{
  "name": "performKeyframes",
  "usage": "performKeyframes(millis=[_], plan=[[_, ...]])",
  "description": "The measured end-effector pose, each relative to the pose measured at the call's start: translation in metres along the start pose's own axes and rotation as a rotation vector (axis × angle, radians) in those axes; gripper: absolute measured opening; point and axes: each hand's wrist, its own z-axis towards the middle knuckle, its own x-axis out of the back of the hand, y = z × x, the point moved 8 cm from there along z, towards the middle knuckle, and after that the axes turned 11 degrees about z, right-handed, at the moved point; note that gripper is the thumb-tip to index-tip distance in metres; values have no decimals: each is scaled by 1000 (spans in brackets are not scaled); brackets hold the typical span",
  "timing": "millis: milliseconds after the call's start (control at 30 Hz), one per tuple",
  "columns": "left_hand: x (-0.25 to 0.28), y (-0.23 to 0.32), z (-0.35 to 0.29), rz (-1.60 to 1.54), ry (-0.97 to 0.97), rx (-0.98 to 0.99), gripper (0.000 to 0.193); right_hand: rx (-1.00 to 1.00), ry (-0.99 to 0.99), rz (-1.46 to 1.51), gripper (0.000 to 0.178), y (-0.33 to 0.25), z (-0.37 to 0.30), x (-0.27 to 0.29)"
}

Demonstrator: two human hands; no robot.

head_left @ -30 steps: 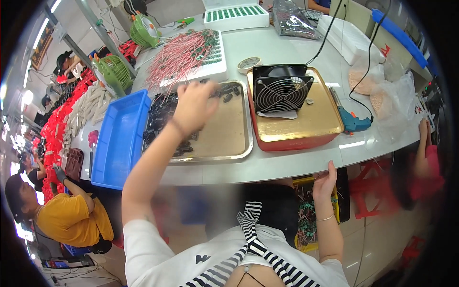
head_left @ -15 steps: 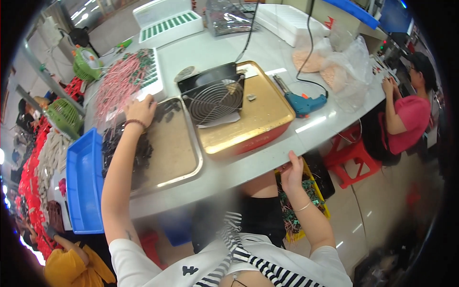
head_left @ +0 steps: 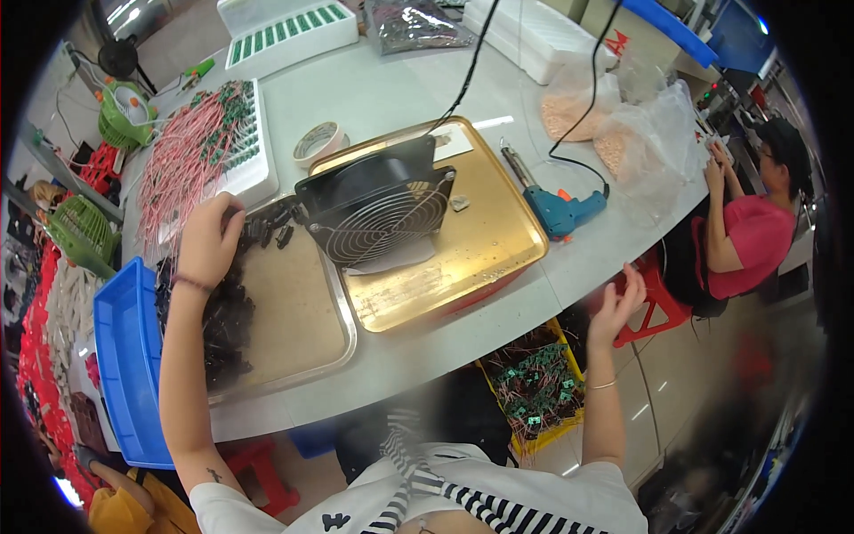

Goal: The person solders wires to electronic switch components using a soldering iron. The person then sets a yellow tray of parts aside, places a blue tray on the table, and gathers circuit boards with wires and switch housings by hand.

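Note:
My left hand (head_left: 209, 242) is over the upper left corner of a metal tray (head_left: 342, 343), its fingers curled in. Whatever they may hold is hidden. Small black parts (head_left: 227, 334) are heaped on the tray's left side, with several more near its far edge. Just beyond the hand, pink wires with green circuit boards (head_left: 200, 133) lie across a white foam tray (head_left: 263, 165). My right hand (head_left: 616, 307) hangs past the table's front edge, fingers apart and nothing in it. Below and left of it is a yellow crate (head_left: 574, 418) of wired green boards.
A black fan with a wire guard (head_left: 387, 227) stands on a gold tray (head_left: 498, 240). Right of it lies a blue glue gun (head_left: 565, 212) with its cord. A tape roll (head_left: 320, 142), bags of beige pellets (head_left: 569, 111) and a blue bin (head_left: 133, 374) are around. A co-worker (head_left: 756, 214) sits at right.
My left hand has drawn back a little from the pink wires, its fingers curling. My right hand has swung right, away from my lap, and its fingers have spread. The view has shifted.

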Motion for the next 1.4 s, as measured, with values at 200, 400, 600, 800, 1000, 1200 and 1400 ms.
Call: performKeyframes(millis=[200, 400, 600, 800, 1000, 1200, 1400], plan=[[24, 124, -73, -142, -247, -410, 10, 393, -431, -236, 51, -61, 48, -50], [-13, 124, -83, 57, -289, -394, 21, 535, -716, -240, 67, -81, 68, -98], [-49, 77, -98, -216, -462, -50, 37, 424, -1004, -264, 72, -78, 74, -127], [-28, 93, -94, -181, -223, -417, 30, 564, -1072, -207, 61, -82, 79, -124], [-35, 84, -108, -188, -210, -459, 30, 440, -1045, -96, 53, -64, 73, -102], [-38, 63, -111, -180, -272, -247, 28, 68, -978, 483, 54, -39, 49, -48], [-26, 61, -116, -170, -97, -252, 21, -151, -836, 1054, 62, -66, 29, -30]])
